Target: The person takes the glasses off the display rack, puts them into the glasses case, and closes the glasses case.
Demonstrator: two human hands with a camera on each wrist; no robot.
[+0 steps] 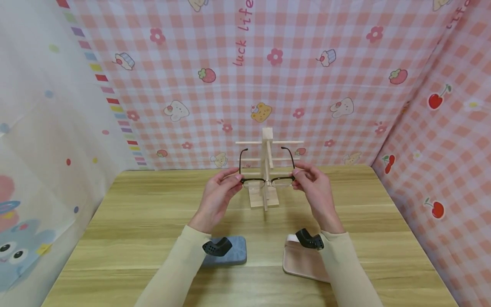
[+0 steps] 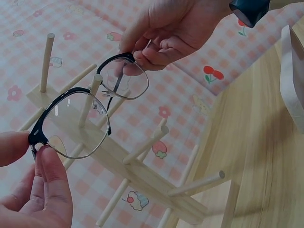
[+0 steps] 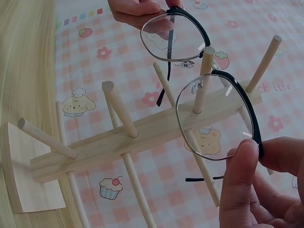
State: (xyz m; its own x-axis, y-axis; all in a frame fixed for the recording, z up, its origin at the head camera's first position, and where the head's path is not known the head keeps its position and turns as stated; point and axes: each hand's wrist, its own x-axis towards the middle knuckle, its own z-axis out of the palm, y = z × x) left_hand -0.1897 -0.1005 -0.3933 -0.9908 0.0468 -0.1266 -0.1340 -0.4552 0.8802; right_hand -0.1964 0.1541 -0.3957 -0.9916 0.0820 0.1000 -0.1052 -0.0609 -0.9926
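A pair of eyeglasses (image 1: 253,181) with black upper rims and thin metal lower rims is spread open, its temples pointing toward the back wall. My left hand (image 1: 216,198) pinches the left hinge corner between thumb and fingers. The opposite corner is pinched by my right hand (image 1: 316,194). Behind and around the glasses stands a wooden peg rack (image 1: 267,134) on a flat base. In the right wrist view a front peg (image 3: 207,59) comes up at the nose bridge, between the lenses (image 3: 213,116); whether they touch, I cannot tell.
A blue case (image 1: 235,251) lies on the wooden table (image 1: 153,238), partly under my left forearm. Beneath the right forearm is a pink case (image 1: 303,260). Pegs stick out on several sides of the rack. Checkered cloth (image 1: 230,94) hangs behind and at the right.
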